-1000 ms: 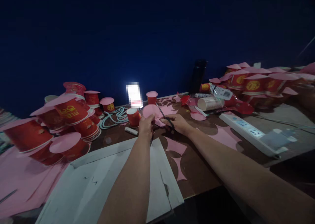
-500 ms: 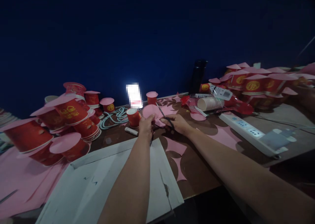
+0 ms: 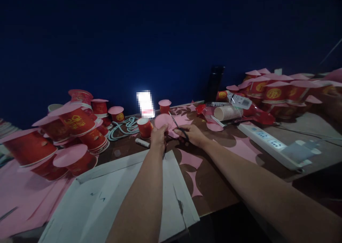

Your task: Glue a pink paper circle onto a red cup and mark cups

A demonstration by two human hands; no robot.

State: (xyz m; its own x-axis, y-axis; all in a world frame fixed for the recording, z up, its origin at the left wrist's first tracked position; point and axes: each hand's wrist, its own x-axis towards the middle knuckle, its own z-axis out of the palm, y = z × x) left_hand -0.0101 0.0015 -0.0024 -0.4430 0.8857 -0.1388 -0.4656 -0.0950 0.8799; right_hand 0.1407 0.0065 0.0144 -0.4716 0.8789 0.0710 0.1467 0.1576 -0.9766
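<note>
Pinched in my left hand (image 3: 158,138) is a round pink paper disc (image 3: 162,120), held up over the table. My right hand (image 3: 192,134) grips a pair of scissors (image 3: 178,126), with the blades pointing up and left beside the disc's right edge. Pink paper also shows just below the blades, near my left fingertips. Left of the disc stands an open red paper cup (image 3: 144,128), and a white glue stick (image 3: 142,142) lies in front of it. Behind the disc is a red cup topped with a pink disc (image 3: 165,106).
Piled red cups with pink discs stand at left (image 3: 77,120) and right (image 3: 278,90). A white board (image 3: 107,196) lies under my left forearm. Right are a power strip (image 3: 262,143) and a sleeve of paper cups (image 3: 227,112). Pink scraps (image 3: 193,159) cover the table. Another person's hand (image 3: 332,102) shows far right.
Very little differs. The scissors and disc have shifted slightly between my hands, and the other person's hand at far right has moved a little.
</note>
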